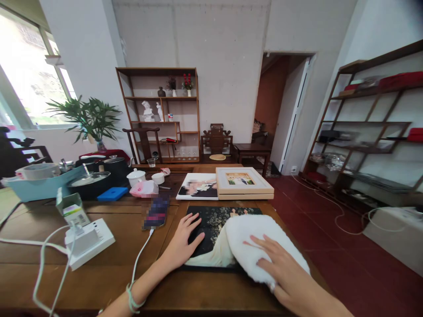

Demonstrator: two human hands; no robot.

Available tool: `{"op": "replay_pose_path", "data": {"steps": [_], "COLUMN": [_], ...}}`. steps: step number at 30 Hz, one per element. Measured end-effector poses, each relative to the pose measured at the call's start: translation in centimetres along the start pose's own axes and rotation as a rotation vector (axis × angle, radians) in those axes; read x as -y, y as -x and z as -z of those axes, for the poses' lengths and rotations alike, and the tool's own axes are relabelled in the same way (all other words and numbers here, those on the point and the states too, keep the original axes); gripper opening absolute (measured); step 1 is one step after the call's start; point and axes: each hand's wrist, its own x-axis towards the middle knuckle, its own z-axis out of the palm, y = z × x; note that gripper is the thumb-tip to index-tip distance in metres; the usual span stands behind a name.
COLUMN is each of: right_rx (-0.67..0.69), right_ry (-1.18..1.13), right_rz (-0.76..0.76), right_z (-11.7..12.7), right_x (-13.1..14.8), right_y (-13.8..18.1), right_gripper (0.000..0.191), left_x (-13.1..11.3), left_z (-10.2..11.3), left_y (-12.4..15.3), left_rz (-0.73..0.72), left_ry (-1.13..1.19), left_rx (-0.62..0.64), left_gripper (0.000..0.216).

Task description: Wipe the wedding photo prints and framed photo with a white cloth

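Observation:
A dark photo panel (211,226) lies flat on the wooden table (158,284), printed with a long pale gown and small figures near its top. My left hand (185,237) rests on the panel's left edge, fingers spread and holding nothing. Under my right hand (276,262) is a fluffy white cloth (251,229), pressed on the panel's right part and hanging past its right edge. The fingers of that hand are bent over the cloth. The cloth hides the lower right of the picture.
Behind the panel lie a white photo print (194,187) and framed pictures (244,180) in a stack. To the left are a charging phone (156,213), a white power strip (92,242) with cables, a blue box (113,193), a lidded cup (135,177) and a light-blue basket (42,185).

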Motion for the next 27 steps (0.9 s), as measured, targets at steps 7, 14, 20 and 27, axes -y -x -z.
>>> {"op": "replay_pose_path", "data": {"steps": [7, 14, 20, 27], "right_rx": [-0.031, -0.138, -0.108, 0.018], "right_ry": [-0.046, -0.039, 0.004, -0.024], "right_rz": [-0.109, -0.143, -0.129, 0.052], "right_z": [0.7, -0.5, -1.0, 0.3], "right_x": [0.4, -5.2, -4.3, 1.5], "right_y": [-0.2, -6.0, -5.1, 0.3], "right_gripper": [0.046, 0.023, 0.031, 0.032], "left_x": [-0.4, -0.4, -0.1, 0.2], "left_z": [0.5, 0.7, 0.4, 0.0], "left_y": [-0.2, 0.0, 0.1, -0.2], "left_rz": [-0.028, -0.015, 0.058, 0.059], "left_ry": [-0.034, -0.034, 0.025, 0.083], "left_rx": [0.046, 0.074, 0.074, 0.071], "left_gripper": [0.040, 0.042, 0.042, 0.036]}}
